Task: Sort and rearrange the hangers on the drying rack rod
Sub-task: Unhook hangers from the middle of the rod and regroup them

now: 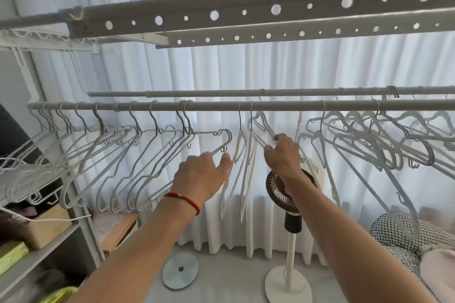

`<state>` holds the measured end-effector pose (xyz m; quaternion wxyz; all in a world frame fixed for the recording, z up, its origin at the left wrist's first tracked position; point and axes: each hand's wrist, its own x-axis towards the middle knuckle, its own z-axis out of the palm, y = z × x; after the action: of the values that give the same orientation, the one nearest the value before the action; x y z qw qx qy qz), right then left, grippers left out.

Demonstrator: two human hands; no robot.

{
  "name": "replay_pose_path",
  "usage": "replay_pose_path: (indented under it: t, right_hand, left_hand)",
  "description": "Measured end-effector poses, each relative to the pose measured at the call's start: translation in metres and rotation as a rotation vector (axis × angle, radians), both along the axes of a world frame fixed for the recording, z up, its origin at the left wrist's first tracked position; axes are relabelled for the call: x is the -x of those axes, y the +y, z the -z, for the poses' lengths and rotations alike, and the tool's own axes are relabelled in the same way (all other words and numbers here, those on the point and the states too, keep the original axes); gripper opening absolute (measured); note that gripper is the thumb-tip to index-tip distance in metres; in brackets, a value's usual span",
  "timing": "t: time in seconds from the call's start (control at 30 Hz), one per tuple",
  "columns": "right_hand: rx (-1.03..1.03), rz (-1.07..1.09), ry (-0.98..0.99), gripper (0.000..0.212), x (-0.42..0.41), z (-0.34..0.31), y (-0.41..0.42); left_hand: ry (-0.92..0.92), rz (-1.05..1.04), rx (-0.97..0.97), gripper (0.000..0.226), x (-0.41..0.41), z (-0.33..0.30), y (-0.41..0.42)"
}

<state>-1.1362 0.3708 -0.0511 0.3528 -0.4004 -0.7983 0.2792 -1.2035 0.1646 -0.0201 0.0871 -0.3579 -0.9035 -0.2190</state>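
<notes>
Your left hand (pixel 200 174) reaches open toward white hangers (pixel 242 155); right hand (pixel 283 152) pinches a hanger (pixel 262 128) under the rod (pixel 221 105); no readable writing.

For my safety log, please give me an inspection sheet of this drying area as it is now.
Surface: pale floor, partly bare.
Job's things: front rod carries grey wire hangers on the left and white hangers in the middle.
Clutter: round disc on the floor; boxes on shelf.
Grips: left hand touches a white hanger, fingers fairly straight; right hand pinches a hanger.
Cables: thin white cord by the shelf.
Surroundings: white curtain, standing fan.
</notes>
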Motion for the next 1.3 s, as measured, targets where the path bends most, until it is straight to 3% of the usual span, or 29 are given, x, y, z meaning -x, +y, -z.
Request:
replay_pose_path:
  t: [0.1, 0.2, 0.43, 0.6, 0.8, 0.97, 1.07, 1.2, 1.3]
  right_hand:
    - [-0.058, 0.025, -0.085, 0.046, 0.012, -0.002, 0.011]
    - [-0.102, 0.008, -0.085, 0.048, 0.020, -0.002, 0.019]
    - [0.035, 0.010, -0.169, 0.053, 0.037, 0.004, 0.055]
    - [0.293, 0.023, -0.205, 0.055, 0.048, 0.010, 0.082]
    - [0.863, -0.169, 0.018, 0.067, 0.059, 0.011, 0.121]
    - [0.882, -0.292, 0.094, 0.078, 0.061, 0.015, 0.130]
    - [0.921, -0.341, 0.149, 0.081, 0.061, 0.020, 0.133]
    - [1.133, -0.414, 0.283, 0.091, 0.054, 0.023, 0.133]
    - [1.152, -0.410, 0.389, 0.088, 0.052, 0.023, 0.128]
  left_hand:
    - [0.145, 0.097, -0.029, 0.053, 0.002, -0.008, 0.015]
    - [0.167, 0.180, -0.035, 0.058, 0.006, -0.010, 0.031]
    - [-0.188, 0.221, -0.069, 0.077, 0.024, 0.007, 0.071]
    - [-0.555, 0.213, -0.132, 0.084, 0.029, 0.013, 0.098]
    - [-0.929, 0.185, -0.210, 0.074, 0.041, 0.015, 0.115]
    - [-0.891, 0.191, -0.187, 0.080, 0.047, 0.020, 0.123]
    - [-1.021, 0.197, -0.262, 0.077, 0.045, 0.022, 0.126]
    - [-1.126, 0.182, -0.303, 0.074, 0.040, 0.023, 0.129]
    - [-1.174, 0.179, -0.312, 0.059, 0.038, 0.026, 0.127]
